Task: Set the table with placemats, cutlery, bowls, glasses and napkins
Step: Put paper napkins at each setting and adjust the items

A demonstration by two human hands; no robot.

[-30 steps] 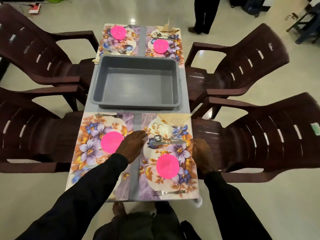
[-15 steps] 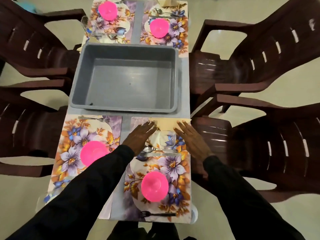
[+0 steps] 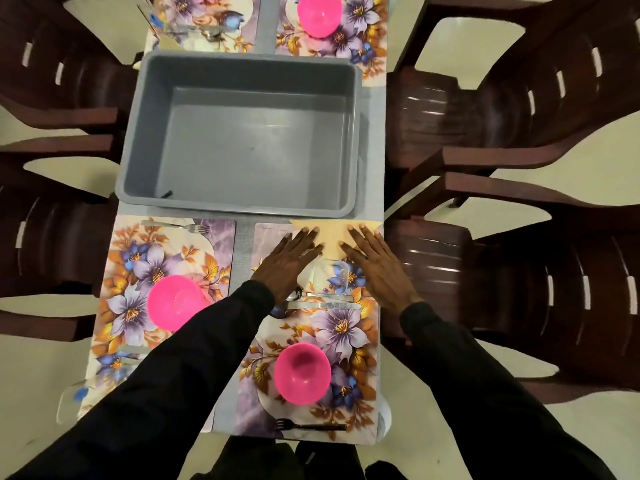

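Both my hands lie flat with straight fingers on the near right floral placemat [image 3: 349,344]. My left hand [image 3: 287,261] and my right hand [image 3: 375,265] press a pale yellow napkin [image 3: 332,232] at the mat's far edge. Between them stands a clear glass [image 3: 334,275], with a spoon and knife [image 3: 325,301] just behind it. A pink bowl [image 3: 303,372] and a fork [image 3: 311,426] sit nearer me on the same mat. The near left placemat [image 3: 138,271] carries a pink bowl [image 3: 173,303] and a fork [image 3: 176,226].
An empty grey plastic tub [image 3: 242,133] fills the table's middle. Two more floral mats lie beyond it, the right one with a pink bowl [image 3: 318,13]. Dark brown plastic chairs [image 3: 536,98] stand close on both sides of the narrow table.
My head has leaned further over the table. Both hands reached forward from the mat's sides onto the napkin at its far edge.
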